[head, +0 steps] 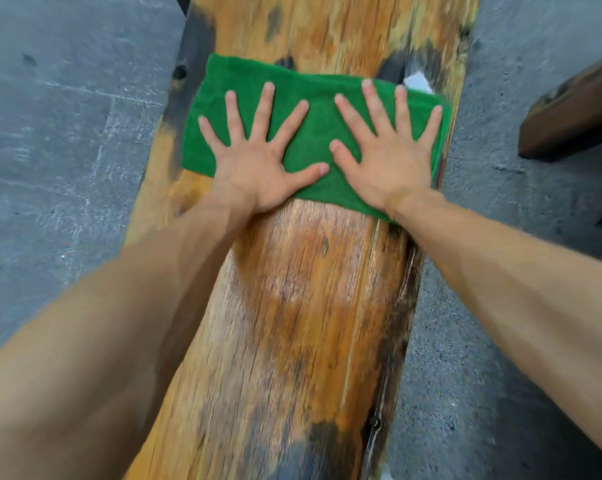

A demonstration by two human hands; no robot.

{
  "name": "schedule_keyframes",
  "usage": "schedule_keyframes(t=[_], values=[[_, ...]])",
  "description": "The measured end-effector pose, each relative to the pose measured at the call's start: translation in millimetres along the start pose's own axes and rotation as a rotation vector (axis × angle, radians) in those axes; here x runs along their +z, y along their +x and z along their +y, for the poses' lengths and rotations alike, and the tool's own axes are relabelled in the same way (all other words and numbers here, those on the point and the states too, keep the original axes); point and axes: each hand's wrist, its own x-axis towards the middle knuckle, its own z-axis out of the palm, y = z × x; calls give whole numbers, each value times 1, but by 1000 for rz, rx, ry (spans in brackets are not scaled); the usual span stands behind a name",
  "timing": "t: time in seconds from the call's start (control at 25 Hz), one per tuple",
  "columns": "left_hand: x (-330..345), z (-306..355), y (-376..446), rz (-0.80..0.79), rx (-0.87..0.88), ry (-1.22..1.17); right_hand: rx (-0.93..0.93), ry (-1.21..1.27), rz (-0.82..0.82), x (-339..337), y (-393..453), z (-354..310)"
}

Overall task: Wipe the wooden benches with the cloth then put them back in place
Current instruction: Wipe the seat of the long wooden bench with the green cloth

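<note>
A grey concrete floor (67,133) surrounds a long, weathered orange-brown wooden bench (299,306) whose plank top runs away from the viewer. A second dark brown wooden bench (569,116) shows only a corner at the right edge. Across the near bench's tabletop lies a folded green terry cloth (313,133), spanning almost its full width. The left hand (258,164) and the right hand (389,157) press flat on the cloth, fingers spread, gripping nothing. Wiping looks under way, roughly mid-plank. Whether the plank beyond the cloth is clean cannot be told; the second bench and the repositioning of both probably remain.
</note>
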Motion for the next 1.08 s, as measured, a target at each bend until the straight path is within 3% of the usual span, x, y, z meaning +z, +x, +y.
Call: schedule_keyframes(t=[0.24,0.48,0.6,0.76,0.8,1.08], values=[[28,-43,-162,-4,-45,15,-122,0,-101,15,-140,-84],[53,-61,-346,-257,-148,-15,-281,13,-260,29,-298,-143],[53,-61,-381,-333,-197,-45,-356,28,-272,38,-324,-146],[45,-56,-323,-335,-158,-80,-451,50,-242,40,-273,-121],[42,-53,-294,-272,-150,-82,-437,72,-209,37,-244,-111],[-3,-20,-19,-33,-67,16,-164,-1,-65,1,-2,-20]])
